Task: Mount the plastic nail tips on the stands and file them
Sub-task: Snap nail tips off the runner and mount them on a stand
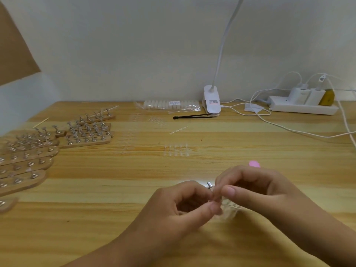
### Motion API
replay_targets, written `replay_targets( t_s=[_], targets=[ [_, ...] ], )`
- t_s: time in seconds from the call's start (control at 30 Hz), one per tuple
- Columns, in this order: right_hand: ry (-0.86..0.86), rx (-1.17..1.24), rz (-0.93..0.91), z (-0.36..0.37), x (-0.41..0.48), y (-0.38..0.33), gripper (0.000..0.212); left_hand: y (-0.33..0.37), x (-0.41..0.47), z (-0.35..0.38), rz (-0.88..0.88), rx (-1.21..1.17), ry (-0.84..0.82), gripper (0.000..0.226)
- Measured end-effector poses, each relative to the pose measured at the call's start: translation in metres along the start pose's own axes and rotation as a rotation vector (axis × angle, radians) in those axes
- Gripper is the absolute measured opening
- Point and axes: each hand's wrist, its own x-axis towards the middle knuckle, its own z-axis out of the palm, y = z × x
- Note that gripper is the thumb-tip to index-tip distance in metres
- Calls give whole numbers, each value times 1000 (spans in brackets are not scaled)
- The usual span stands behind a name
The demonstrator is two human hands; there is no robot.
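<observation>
Low in the middle of the view, my left hand (181, 205) pinches a small metal nail stand (209, 185) between thumb and fingers. My right hand (256, 187) meets it from the right and pinches a clear plastic nail tip (217, 195) at the stand's head. A clear strip of nail tips (230, 208) lies on the wooden table (96, 218) just under both hands. Behind my right hand a pink file end (254, 164) pokes out. More clear nail tips (176, 150) lie in rows further back on the table.
Wooden bars with metal stands (88, 132) fill the left side, more bars (25, 162) nearer me. At the back lie a bag of tips (171, 106), a white clip lamp (212, 102), black tweezers (192, 116), a power strip (302, 106) and white cables (289, 128).
</observation>
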Motion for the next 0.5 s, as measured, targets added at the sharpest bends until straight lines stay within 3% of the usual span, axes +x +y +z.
replay_targets(
  t_s=[0.17, 0.27, 0.33, 0.5],
  targets=[
    [-241, 334, 259, -7, 4, 4, 20, -5, 1, 1, 558, 473, 101, 17],
    [-216, 451, 288, -6, 6, 8, 23, -5, 1, 2, 718, 586, 72, 12],
    [-92, 495, 243, -6, 7, 9, 26, -6, 0, 6, 680, 583, 23, 12],
    [145, 371, -10, -5, 4, 4, 33, -7, -1, 10, 393, 537, -139, 26]
  ],
)
